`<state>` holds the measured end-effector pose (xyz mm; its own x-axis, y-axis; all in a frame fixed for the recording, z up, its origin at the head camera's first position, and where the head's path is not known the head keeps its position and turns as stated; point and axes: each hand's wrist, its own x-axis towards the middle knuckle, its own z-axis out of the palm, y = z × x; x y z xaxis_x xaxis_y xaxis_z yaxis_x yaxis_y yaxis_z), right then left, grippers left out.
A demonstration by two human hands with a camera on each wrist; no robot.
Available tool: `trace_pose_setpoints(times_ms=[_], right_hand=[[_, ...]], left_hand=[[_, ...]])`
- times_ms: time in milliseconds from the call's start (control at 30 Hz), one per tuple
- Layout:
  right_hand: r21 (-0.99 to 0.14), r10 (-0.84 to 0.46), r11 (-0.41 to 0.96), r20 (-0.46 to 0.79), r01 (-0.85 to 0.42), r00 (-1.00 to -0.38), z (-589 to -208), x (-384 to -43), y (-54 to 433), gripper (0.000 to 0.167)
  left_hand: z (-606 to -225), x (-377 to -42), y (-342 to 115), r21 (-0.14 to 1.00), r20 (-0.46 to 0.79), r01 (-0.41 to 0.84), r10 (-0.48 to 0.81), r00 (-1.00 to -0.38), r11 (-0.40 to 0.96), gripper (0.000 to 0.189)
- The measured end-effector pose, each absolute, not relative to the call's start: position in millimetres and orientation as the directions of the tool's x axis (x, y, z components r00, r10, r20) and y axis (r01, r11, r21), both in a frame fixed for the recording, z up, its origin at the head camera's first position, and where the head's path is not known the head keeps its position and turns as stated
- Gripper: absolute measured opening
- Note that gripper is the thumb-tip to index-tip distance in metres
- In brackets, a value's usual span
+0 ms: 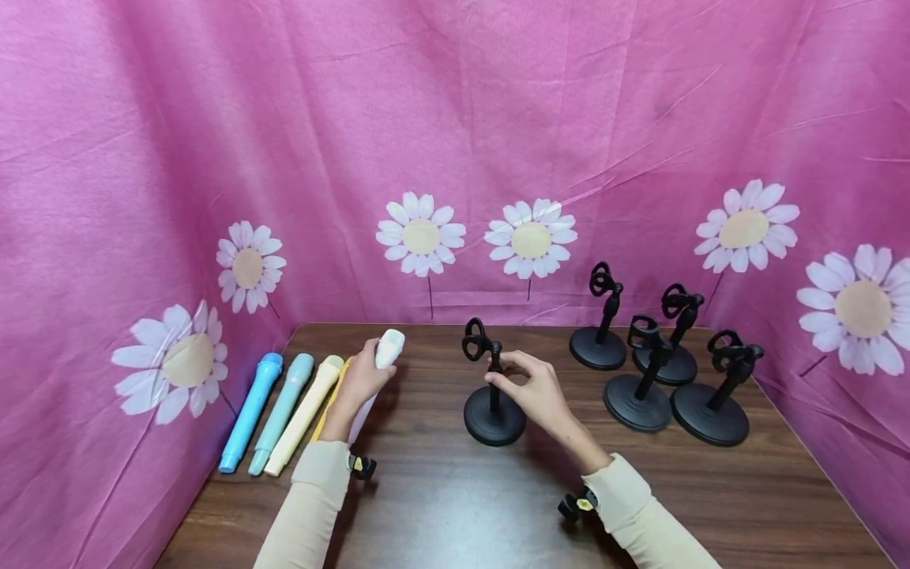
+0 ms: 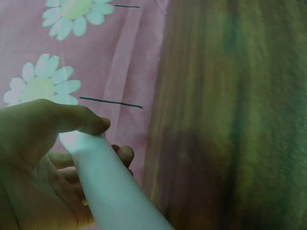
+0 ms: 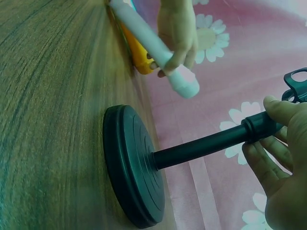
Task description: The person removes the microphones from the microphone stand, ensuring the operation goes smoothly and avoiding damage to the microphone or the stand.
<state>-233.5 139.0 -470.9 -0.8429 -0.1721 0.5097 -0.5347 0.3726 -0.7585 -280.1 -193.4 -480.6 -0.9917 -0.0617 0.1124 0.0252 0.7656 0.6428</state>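
Observation:
My left hand (image 1: 360,381) grips a white toy microphone (image 1: 389,348) near its head end, thumb on one side and fingers on the other. The left wrist view shows its smooth white handle (image 2: 115,187) slanting down from the hand. With thumb and fingertips, my right hand (image 1: 535,391) holds the upper pole of a black microphone stand (image 1: 494,423). That stand is upright, its round base on the table and its ring clip (image 1: 475,340) at the top, to the left. In the right wrist view the white microphone (image 3: 144,33) is apart from the stand.
Blue (image 1: 250,415), pale teal (image 1: 283,415) and cream (image 1: 306,415) toy microphones lie side by side at the left. A yellow one (image 3: 139,52) lies partly behind the left hand. Several black stands (image 1: 636,401) are grouped at the right. Pink flowered cloth (image 1: 469,118) surrounds the wooden table (image 1: 441,506).

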Motion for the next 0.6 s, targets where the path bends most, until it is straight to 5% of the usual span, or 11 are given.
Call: trace_pose_setpoints(times_ms=[233,600], right_hand=[[-0.768,-0.177,0.362,0.5,-0.528,-0.848,-472.7,-234.8,139.4,0.02],[-0.773,-0.176,0.375,0.482,-0.511,-0.858,-472.3,-233.3,139.7,0.022]], left_hand=[[-528.3,-297.2,-204.7,0.489,0.19,0.018,-0.087,-0.978,0.872,0.065],[-502.0,-264.8,-189.4,0.38,0.201,-0.016,-0.099,-0.975,0.925,0.052]])
